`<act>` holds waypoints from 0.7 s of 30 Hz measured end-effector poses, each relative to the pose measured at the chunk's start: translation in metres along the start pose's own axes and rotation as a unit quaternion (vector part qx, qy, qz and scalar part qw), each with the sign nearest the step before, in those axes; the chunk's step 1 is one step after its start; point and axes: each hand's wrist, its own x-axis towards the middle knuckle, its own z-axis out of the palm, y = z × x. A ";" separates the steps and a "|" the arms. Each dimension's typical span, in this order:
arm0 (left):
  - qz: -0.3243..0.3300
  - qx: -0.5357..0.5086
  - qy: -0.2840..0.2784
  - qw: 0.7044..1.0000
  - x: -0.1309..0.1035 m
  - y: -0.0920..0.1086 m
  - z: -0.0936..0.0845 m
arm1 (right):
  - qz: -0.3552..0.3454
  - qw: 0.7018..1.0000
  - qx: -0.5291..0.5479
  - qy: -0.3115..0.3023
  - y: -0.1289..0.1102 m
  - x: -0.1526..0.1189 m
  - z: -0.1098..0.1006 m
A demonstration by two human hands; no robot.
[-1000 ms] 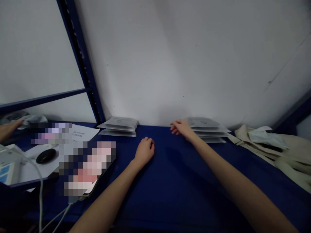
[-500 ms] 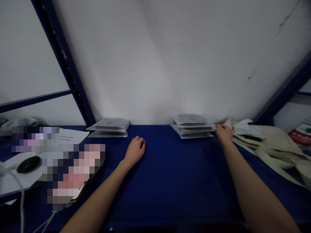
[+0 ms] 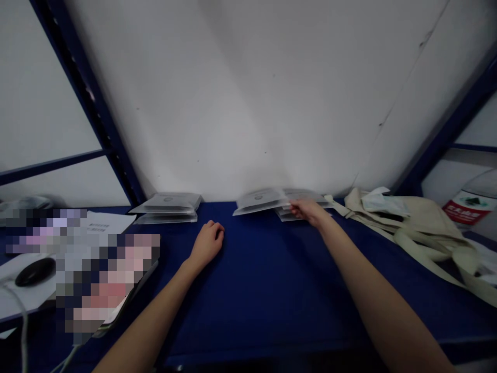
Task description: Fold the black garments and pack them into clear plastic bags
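My right hand (image 3: 305,210) pinches the right edge of a frosted plastic zip bag (image 3: 258,198) with a small dark print on it. The bag is tilted slightly and reaches left past the right stack of similar bags (image 3: 305,195), which my fingers partly hide. Resting on the blue table, my left hand (image 3: 208,241) is empty, its fingers loosely bent and the thumb a little apart. Beyond it to the left, another stack of frosted zip bags (image 3: 169,203) lies near the wall.
Blue table (image 3: 248,290) against a white wall (image 3: 233,103). On the left are papers (image 3: 112,220), a black computer mouse (image 3: 35,272), a blurred-out phone-like object (image 3: 116,285) and a cable (image 3: 25,321). A cream cloth bag (image 3: 423,223) and a red-labelled bottle (image 3: 469,204) occupy the right.
My right hand has moved left from beside the right stack, taking the top zip bag leftward off it. The left hand stays in place on the table; the view has shifted slightly.
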 end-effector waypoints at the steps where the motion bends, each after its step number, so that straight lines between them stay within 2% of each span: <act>1: 0.000 0.001 0.000 1.000 0.000 0.000 0.000 | 0.008 1.000 0.005 -0.016 -0.001 -0.005 0.010; 4: -0.007 0.000 -0.002 1.000 0.000 0.000 -0.001 | 0.022 0.999 0.009 -0.045 -0.002 -0.016 0.034; 8: -0.036 -0.014 0.005 0.999 -0.001 0.006 -0.002 | 0.032 0.999 0.000 -0.034 0.002 -0.019 0.049; 11: -0.074 -0.057 0.011 0.996 -0.004 0.021 -0.002 | 0.030 0.999 -0.010 -0.027 0.004 -0.018 0.053; 14: -0.098 -0.160 -0.033 0.982 -0.006 0.045 0.002 | 0.020 0.999 -0.021 -0.021 0.003 -0.018 0.053; 16: -0.121 -0.255 -0.086 0.956 -0.004 0.065 0.008 | 0.012 0.999 -0.030 -0.015 0.003 -0.018 0.053; 17: -0.149 -0.312 -0.111 0.932 0.000 0.075 0.012 | 0.008 0.999 -0.034 -0.011 0.003 -0.018 0.053; 20: -0.259 -0.479 -0.145 0.826 0.019 0.106 0.026 | -0.006 0.999 -0.049 -0.001 0.004 -0.018 0.053; 21: -0.276 -0.498 -0.143 0.809 0.028 0.115 0.031 | -0.010 0.998 -0.054 0.002 0.005 -0.017 0.053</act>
